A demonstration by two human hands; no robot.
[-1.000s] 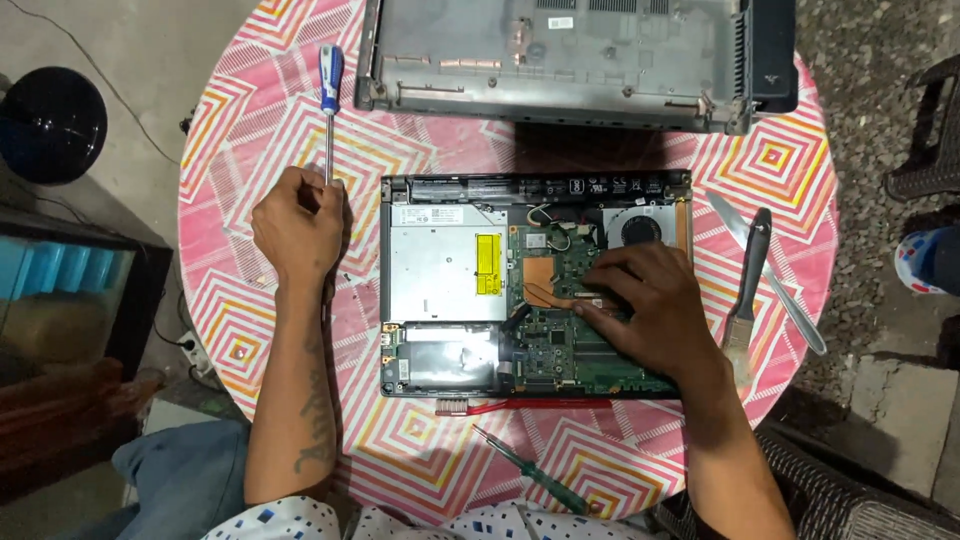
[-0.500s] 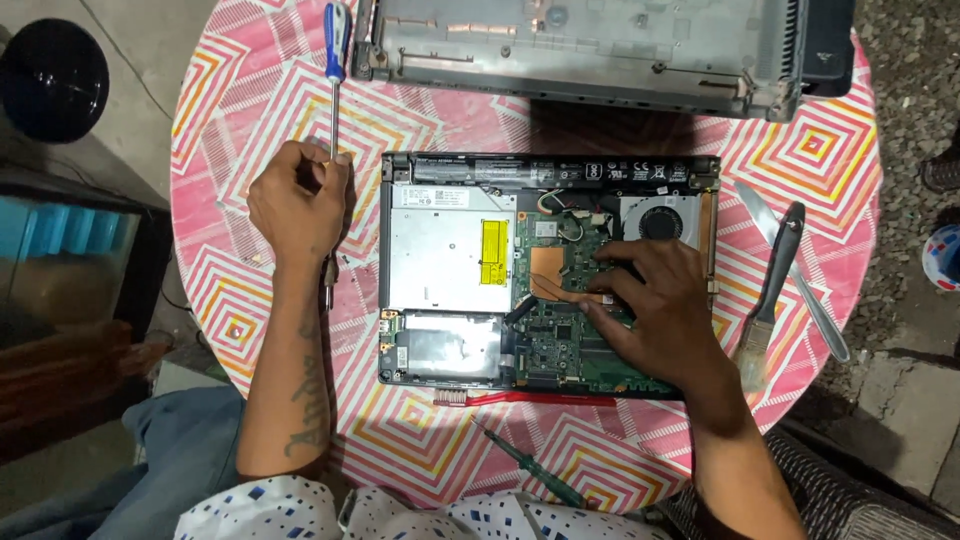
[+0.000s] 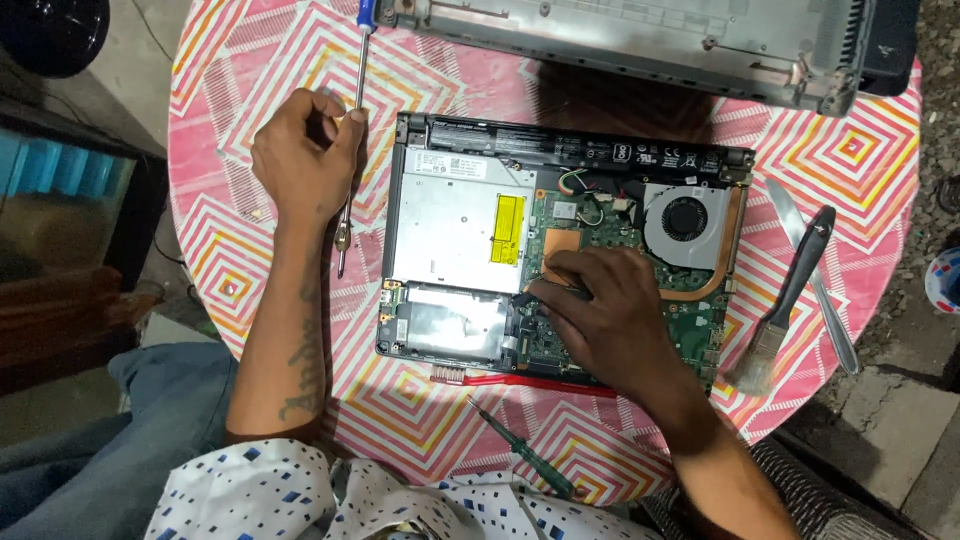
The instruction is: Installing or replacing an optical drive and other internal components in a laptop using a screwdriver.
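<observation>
Laptop base [image 3: 560, 260], opened at the table's [image 3: 840, 170] centre, risks a scratched green board [image 3: 690, 320] if the right hand [image 3: 610, 325], fingertips pressed on it (grip hidden), slips, while the left hand [image 3: 300, 155], loosely curled, touches the blue-handled screwdriver [image 3: 352, 130], which could roll.

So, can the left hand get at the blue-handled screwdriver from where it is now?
Probably yes. The left hand already rests against the shaft of the blue-handled screwdriver on the tablecloth, beside the opened laptop, with nothing lying between fingers and shaft.
</observation>
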